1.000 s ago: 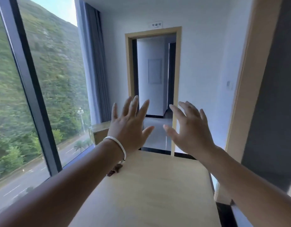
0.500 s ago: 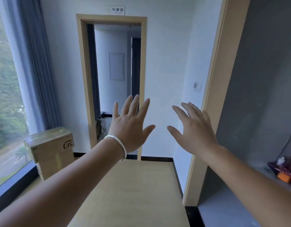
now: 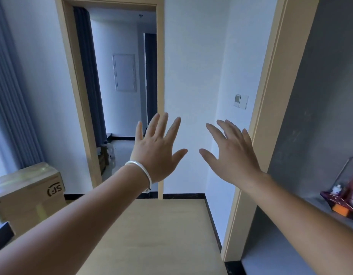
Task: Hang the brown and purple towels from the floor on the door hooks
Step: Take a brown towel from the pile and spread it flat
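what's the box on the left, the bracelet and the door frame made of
The box looks like plain brown corrugated cardboard, matte, with a printed black logo and a strip of glossy tape on top. The bracelet on the left wrist looks like polished silver-toned metal, judging by its pale sheen, though plastic is possible. The door frame looks like light wood or wood-look laminate with a smooth satin finish.

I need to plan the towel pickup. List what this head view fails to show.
- Brown and purple towels, door hooks: nowhere in the head view.
- Floor beyond the wood-framed doorway: partly covered by the open left hand.
- Red and orange items on the grey shelf: cut off by the right edge.
- Open right hand: holds nothing.
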The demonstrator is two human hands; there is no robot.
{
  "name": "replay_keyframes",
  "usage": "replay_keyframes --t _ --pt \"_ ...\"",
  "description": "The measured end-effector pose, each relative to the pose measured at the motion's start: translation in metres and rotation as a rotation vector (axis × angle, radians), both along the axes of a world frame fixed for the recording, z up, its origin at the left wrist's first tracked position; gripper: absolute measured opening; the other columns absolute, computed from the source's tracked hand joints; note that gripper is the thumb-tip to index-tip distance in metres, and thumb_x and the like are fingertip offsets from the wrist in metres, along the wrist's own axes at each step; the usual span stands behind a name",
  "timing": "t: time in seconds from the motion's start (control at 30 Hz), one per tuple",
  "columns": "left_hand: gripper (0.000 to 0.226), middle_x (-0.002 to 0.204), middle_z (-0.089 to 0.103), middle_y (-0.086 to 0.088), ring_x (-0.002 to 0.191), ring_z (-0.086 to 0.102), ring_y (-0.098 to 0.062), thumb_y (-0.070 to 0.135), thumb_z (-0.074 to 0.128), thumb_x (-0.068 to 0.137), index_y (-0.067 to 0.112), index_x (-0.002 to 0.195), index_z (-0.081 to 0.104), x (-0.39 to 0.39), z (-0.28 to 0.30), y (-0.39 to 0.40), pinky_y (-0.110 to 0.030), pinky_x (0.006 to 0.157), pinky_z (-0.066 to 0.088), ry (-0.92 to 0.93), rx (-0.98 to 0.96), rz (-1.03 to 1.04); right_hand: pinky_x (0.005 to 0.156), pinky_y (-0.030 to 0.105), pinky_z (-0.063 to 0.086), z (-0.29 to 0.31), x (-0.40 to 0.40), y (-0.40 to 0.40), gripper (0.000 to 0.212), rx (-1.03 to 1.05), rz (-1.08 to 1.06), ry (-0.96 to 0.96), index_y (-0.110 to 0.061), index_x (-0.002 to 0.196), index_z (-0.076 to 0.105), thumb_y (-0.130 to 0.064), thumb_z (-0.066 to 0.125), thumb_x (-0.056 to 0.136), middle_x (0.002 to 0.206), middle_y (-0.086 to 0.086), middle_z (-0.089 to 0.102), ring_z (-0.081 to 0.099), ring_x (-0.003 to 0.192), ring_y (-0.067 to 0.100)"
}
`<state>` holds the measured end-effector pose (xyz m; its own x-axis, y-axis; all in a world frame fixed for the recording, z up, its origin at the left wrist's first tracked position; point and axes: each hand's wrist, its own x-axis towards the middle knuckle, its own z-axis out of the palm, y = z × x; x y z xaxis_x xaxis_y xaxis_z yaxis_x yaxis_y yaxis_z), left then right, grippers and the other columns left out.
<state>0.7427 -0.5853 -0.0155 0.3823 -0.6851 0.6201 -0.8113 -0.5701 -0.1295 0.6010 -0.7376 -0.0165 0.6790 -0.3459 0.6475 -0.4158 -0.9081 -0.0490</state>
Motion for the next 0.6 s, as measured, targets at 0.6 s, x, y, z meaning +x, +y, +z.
replay_keyframes --t 0.6 --pt "0.077 0.161 -0.005 -0.004 0.148 -0.008 -0.025 0.066 0.02 0.091 0.029 0.151 -0.012 0.203 -0.001 -0.204 -0.055 0.115 -0.002 -0.003 0.025 0.192 0.116 0.053 0.013 -0.002 0.226 -0.244 0.07 0.009 0.151 -0.021 -0.026 0.15 0.024 -0.056 0.047 0.09 0.155 0.005 0.025 0.014 0.146 0.023"
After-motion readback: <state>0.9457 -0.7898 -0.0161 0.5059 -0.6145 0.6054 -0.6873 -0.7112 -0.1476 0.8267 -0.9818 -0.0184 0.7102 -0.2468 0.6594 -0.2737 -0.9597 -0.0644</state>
